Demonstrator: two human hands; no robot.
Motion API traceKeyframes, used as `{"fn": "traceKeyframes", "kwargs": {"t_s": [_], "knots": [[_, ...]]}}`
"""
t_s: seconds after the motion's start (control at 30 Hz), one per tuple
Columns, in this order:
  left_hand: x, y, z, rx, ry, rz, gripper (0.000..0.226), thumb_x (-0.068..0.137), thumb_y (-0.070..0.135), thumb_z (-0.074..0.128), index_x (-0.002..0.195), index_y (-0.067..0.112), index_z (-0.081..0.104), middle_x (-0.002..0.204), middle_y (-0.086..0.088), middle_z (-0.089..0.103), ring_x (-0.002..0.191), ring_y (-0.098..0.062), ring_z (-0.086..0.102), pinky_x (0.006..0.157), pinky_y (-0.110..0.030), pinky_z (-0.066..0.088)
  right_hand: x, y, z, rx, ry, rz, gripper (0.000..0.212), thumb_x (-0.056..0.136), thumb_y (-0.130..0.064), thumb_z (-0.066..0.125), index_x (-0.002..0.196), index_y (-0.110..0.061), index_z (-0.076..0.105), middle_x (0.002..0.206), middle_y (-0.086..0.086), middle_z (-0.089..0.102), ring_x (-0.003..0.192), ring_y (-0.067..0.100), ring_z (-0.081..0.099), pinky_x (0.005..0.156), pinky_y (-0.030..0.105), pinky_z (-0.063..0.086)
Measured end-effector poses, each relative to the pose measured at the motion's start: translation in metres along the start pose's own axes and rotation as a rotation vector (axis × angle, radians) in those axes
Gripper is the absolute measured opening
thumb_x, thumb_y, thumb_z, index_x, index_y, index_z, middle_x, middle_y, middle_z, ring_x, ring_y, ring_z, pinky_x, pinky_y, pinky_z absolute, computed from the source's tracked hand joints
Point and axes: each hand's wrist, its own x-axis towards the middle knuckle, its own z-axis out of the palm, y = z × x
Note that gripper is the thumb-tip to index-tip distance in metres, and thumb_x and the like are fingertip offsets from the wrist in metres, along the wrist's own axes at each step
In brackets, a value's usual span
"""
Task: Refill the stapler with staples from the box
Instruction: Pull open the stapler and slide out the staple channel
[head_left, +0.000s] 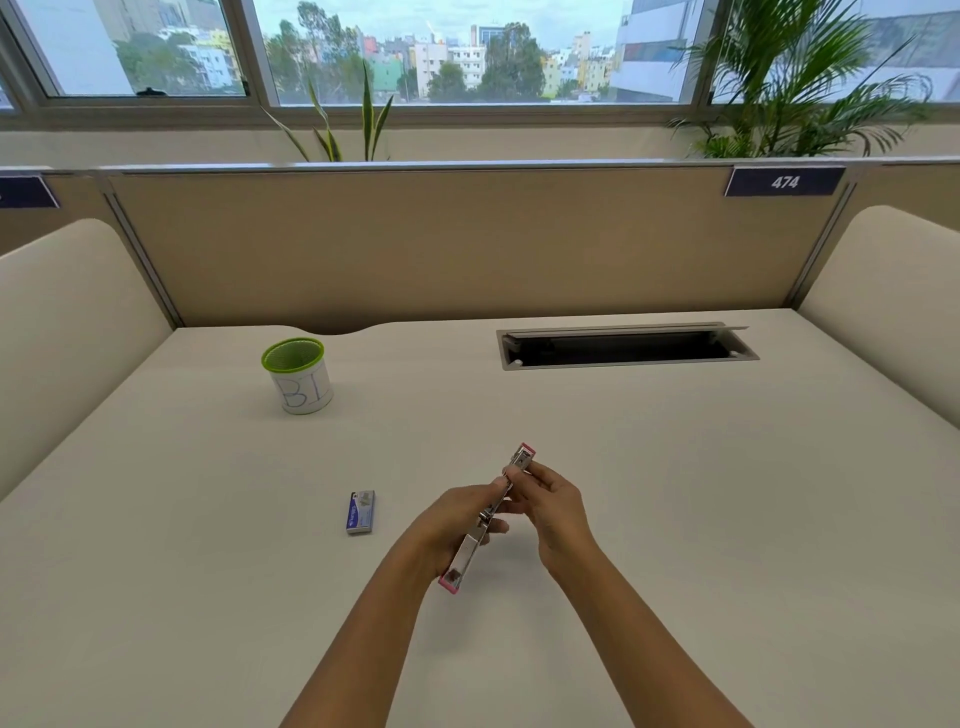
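Left hand (451, 525) grips the pink stapler (485, 519), swung fully open above the desk (675, 493), while right hand (550, 506) pinches its metal channel; staple box (360, 512) lies just left, green-rimmed cup (298, 375) farther back

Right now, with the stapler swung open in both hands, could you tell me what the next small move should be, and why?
Probably press the strip down into the stapler: the right hand pinches at its open channel, the left hand steadies it, and the staple box lies apart, untouched.
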Motion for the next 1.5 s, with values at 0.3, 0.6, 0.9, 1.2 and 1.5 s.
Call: {"fn": "traceKeyframes", "kwargs": {"t_s": [0.3, 0.6, 0.9, 1.2, 1.5], "knots": [[0.007, -0.002, 0.002, 0.500, 0.301, 0.199, 0.020, 0.094, 0.014, 0.049, 0.108, 0.015, 0.034, 0.097, -0.009, 0.069, 0.053, -0.014, 0.061, 0.052, -0.023, 0.046, 0.012, -0.016, 0.003, 0.274, -0.034, 0.302, 0.033, 0.094, 0.004, 0.042, 0.126, 0.014, 0.044, 0.118, 0.025, 0.057, 0.114, 0.032, 0.056, 0.100, 0.036, 0.045], [0.021, -0.011, -0.012, 0.877, 0.518, 0.238, 0.023, 0.095, 0.018, 0.047, 0.110, 0.003, 0.056, 0.114, -0.015, 0.052, 0.099, -0.031, 0.054, 0.082, -0.036, 0.042, 0.022, -0.026, 0.001, 0.151, -0.013, 0.201, 0.036, 0.093, 0.015, 0.033, 0.125, 0.012, 0.047, 0.130, 0.029, 0.050, 0.120, 0.030, 0.053, 0.098, 0.031, 0.044], [0.031, -0.028, -0.020, 1.023, 0.571, 0.279, 0.022, 0.095, 0.014, 0.042, 0.105, 0.002, 0.058, 0.108, -0.013, 0.052, 0.097, -0.024, 0.049, 0.073, -0.030, 0.040, 0.034, -0.031, 0.016, 0.213, 0.035, 0.281, 0.028, 0.091, 0.013, 0.044, 0.117, 0.017, 0.052, 0.129, 0.030, 0.052, 0.116, 0.034, 0.055, 0.106, 0.036, 0.041], [0.040, -0.038, -0.025, 1.050, 0.579, 0.343, 0.022, 0.094, 0.016, 0.048, 0.109, 0.006, 0.061, 0.107, -0.009, 0.056, 0.100, -0.021, 0.050, 0.078, -0.035, 0.047, 0.048, -0.028, 0.034, 0.135, -0.035, 0.232, 0.031, 0.094, 0.013, 0.035, 0.118, 0.014, 0.053, 0.123, 0.028, 0.056, 0.113, 0.029, 0.059, 0.099, 0.030, 0.046], [0.055, -0.028, -0.052, 0.919, 0.629, 0.455, 0.033, 0.093, 0.036, 0.049, 0.112, 0.014, 0.065, 0.110, -0.003, 0.063, 0.105, -0.018, 0.054, 0.079, -0.026, 0.041, 0.070, -0.031, 0.064, -0.173, -0.159, 0.040, 0.010, 0.082, -0.012, 0.070, 0.088, -0.004, 0.069, 0.081, 0.011, 0.071, 0.072, 0.015, 0.068, 0.073, 0.020, 0.057]]}}
